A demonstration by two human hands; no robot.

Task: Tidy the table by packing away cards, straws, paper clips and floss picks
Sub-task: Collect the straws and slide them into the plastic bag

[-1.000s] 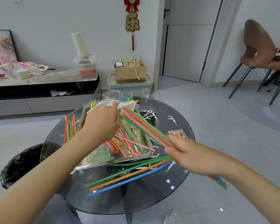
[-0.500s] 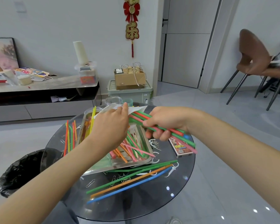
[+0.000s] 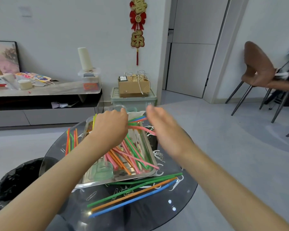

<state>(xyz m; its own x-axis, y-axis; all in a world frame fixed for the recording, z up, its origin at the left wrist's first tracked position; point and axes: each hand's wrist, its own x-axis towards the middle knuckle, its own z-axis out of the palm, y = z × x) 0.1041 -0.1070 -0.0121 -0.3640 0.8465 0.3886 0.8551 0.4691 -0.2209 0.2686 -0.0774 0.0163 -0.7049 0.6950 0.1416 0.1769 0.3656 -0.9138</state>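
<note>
Left hand (image 3: 110,127) pinches the white paper (image 3: 136,113), right hand (image 3: 158,125) loose beside it!
Between the two hands a fan of straws (image 3: 137,120) pokes out: green, blue, red, one bent pink. The right hand is blurred, fingers straight, holding nothing. Under the left wrist, pink, orange and green ones crisscross in the metal tray (image 3: 90,179). Nearer still, long green, orange and blue ones lie on the glass table (image 3: 182,197) among paper clips (image 3: 91,195).
</note>
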